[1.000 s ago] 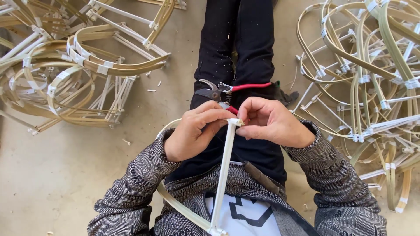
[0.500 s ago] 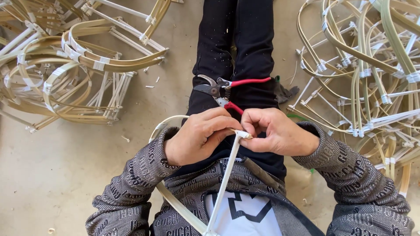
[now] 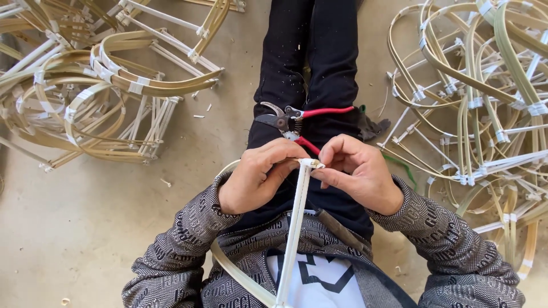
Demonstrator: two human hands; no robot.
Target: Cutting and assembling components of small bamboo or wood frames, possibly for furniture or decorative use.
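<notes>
1. Compared with a second ago, the hands sit lower in the view and the red-handled pruning shears [image 3: 297, 122] on the person's lap show more fully — the head has tilted, while the hands have kept their place at the top of the pale upright strip [image 3: 297, 228].

2. The left hand [image 3: 257, 179] stays curled around the upper end of the strip, fingers clenched over it. The right hand [image 3: 357, 171] has closed in from the other side; a second ago its fingers were rounded over the joint, and now thumb and forefinger pinch the white binding [image 3: 311, 164] at the strip's tip. By the look of it, the wrapping of that joint is being drawn tight or finished off rather than begun.

3. The strip runs from the person's chest up to the hands, where it meets a curved bamboo band [image 3: 240, 276] that loops out past the left forearm.

4. The shears lie untouched across the black trousers [image 3: 311, 57], just beyond the hands, blades toward the left.

5. No box, basket or tray is in view. Bound bamboo frames simply lie heaped on the concrete floor [image 3: 85, 228] — one pile [image 3: 97, 91] on the person's left, a larger tangle [image 3: 485, 97] on the right.
</notes>
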